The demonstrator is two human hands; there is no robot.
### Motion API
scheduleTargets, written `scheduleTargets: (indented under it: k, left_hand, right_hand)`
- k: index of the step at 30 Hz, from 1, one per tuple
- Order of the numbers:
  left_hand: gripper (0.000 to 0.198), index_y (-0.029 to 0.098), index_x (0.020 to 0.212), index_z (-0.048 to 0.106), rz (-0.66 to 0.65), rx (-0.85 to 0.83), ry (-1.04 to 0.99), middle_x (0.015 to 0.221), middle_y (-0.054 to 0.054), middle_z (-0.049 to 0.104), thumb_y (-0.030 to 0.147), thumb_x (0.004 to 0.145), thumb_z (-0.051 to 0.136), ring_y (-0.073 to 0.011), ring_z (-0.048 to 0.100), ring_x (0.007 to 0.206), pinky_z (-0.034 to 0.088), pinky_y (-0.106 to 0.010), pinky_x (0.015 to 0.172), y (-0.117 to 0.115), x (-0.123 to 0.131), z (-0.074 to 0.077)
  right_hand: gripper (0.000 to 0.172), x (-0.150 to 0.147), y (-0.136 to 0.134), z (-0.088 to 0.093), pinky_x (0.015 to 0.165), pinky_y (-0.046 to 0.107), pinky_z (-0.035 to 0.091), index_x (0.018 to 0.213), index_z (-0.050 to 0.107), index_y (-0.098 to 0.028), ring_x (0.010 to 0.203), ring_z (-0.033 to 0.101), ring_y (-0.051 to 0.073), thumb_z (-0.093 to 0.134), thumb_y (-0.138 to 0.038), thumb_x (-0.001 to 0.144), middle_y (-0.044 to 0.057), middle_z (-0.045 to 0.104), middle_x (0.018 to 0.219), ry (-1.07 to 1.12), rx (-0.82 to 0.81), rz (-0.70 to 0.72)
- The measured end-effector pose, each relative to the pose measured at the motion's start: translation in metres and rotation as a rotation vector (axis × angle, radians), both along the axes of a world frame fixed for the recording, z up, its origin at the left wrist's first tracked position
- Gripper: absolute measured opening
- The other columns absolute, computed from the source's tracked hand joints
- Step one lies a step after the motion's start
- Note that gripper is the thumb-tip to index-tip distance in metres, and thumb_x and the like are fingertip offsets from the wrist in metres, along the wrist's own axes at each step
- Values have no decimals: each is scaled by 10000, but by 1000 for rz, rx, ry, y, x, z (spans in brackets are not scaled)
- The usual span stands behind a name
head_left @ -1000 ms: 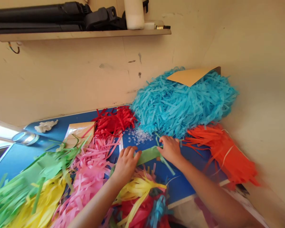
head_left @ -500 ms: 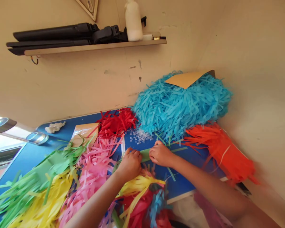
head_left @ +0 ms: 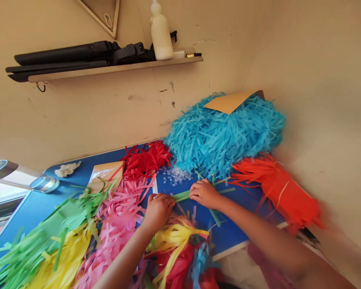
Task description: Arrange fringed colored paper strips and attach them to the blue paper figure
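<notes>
Narrow green paper band (head_left: pixel 181 196), spanning gap between hands over flat blue tabletop (head_left: pixel 233 235). Left hand (head_left: pixel 159 210), eight o'clock of band, fingers closed on one end; right hand (head_left: pixel 205 194), three o'clock, pinching other. Judged hazards: thin paper could tear if hands pull apart; small clear plastic bits (head_left: pixel 177 175), twelve o'clock, could scatter if knuckles brush them.

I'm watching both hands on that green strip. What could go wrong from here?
The green strip runs between the left hand and the right hand and looks thin, so a hard pull might tear it.
The small clear bits lie loose just beyond the hands; a stray sweep could scatter them.
The tan sheet rests tilted on the blue fringe pile and may slide if that gets bumped.
</notes>
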State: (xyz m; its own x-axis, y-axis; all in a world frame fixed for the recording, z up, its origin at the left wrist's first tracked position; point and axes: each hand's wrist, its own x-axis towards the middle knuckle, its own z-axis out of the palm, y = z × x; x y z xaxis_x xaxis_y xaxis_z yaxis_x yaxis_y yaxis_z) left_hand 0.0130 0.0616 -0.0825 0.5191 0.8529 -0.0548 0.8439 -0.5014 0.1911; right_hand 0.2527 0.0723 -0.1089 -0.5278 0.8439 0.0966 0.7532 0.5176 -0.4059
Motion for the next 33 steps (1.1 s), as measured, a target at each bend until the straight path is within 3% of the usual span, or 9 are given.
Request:
scheduleTargets:
  k: [8,16,21,23,25,26,28,33]
  left_hand:
    - [368,186,854,714,143,21,38,896,-84,742,327,980,399,-254,632,952,391,-401,849,6,3,-6]
    - [332,174,823,700,155,37,113,842,-94,736,350,956,452,-270,641,900,385,-393,782,14,7,-12]
    - [199,209,1031,672,130,130,95,1004,-84,698,275,923,518,-274,605,959,379,-426,838,12,6,-6]
    - [201,263,1029,677,29,161,87,1047,-56,684,209,911,524,-266,576,1007,354,-445,910,11,7,-2]
    - [211,269,942,693,-85,177,89,986,-39,688,153,895,522,-260,567,998,337,-455,947,11,8,1]
    - [210,255,903,693,-127,184,92,940,-41,689,136,886,521,-260,567,980,336,-458,953,11,9,2]
    - [192,220,862,686,-176,204,94,872,-53,685,124,873,521,-261,568,952,337,-469,959,10,12,3]
    - [131,181,866,685,-180,264,75,862,-82,690,252,847,577,-282,562,951,325,-508,991,5,16,4]
  right_hand:
    - [228,-4,7,-10,783,328,343,753,722,-186,920,531,191,647,-333,911,32,660,913,17,2,-235]
    - [220,-8,11,-17,743,316,310,682,664,-183,899,526,205,705,-320,848,30,643,866,-18,20,-289]
    - [128,6,13,-6,777,343,317,852,672,-189,919,534,228,730,-301,831,51,654,920,-22,59,-339]
    - [161,6,11,3,858,385,307,971,678,-218,1021,520,246,726,-292,836,63,657,1062,-13,114,-274]
    - [130,1,6,10,944,437,264,983,683,-245,1087,495,249,695,-293,864,50,661,1103,-29,203,-76]
    - [77,-3,3,12,968,457,243,939,688,-237,1071,496,244,666,-288,887,45,676,1048,-57,254,35]
    - [145,-13,-1,10,978,475,230,827,680,-199,968,510,224,592,-246,932,41,684,884,-139,351,198]
    - [263,-24,6,-1,917,435,264,747,653,-172,833,494,193,495,-155,957,37,658,775,-206,418,233]
